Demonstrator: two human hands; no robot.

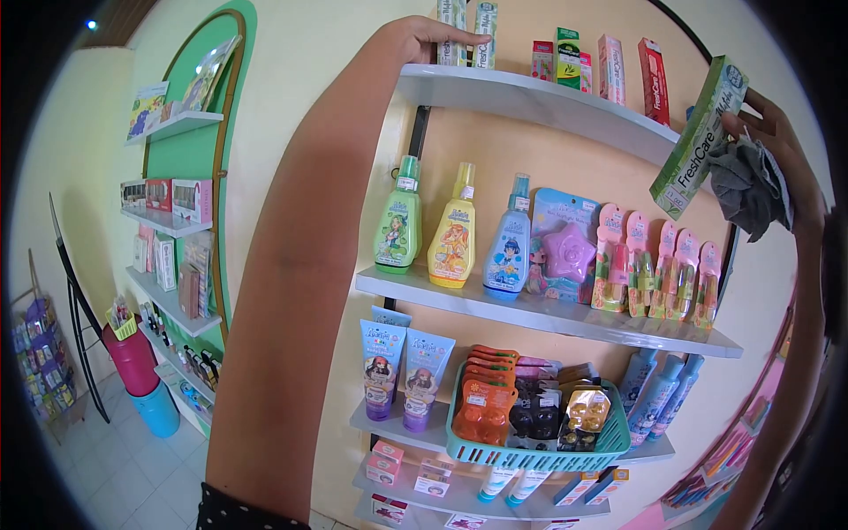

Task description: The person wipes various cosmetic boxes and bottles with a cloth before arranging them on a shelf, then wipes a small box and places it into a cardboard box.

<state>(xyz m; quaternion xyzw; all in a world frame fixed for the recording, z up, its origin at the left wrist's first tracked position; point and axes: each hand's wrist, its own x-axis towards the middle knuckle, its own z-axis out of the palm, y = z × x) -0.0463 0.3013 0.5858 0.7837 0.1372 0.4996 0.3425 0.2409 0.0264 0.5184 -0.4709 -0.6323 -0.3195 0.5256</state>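
My left hand (433,37) reaches up to the top shelf (530,95), its index finger stretched out against the upright green-and-white FreshCare boxes (484,37) at the left end. At the upper right, my right hand (767,124) is closed round a tilted green FreshCare box (702,137) and a crumpled grey cloth (749,185) that hangs below the fingers. Red, pink and green boxes (609,69) stand on the top shelf between my hands.
Below, a shelf (548,314) bears green, yellow and blue bottles (449,234) and carded items. Lower shelves hold tubes (427,380), a teal basket (539,455) and small boxes. Green-backed shelves (172,225) and bins (157,411) stand at left.
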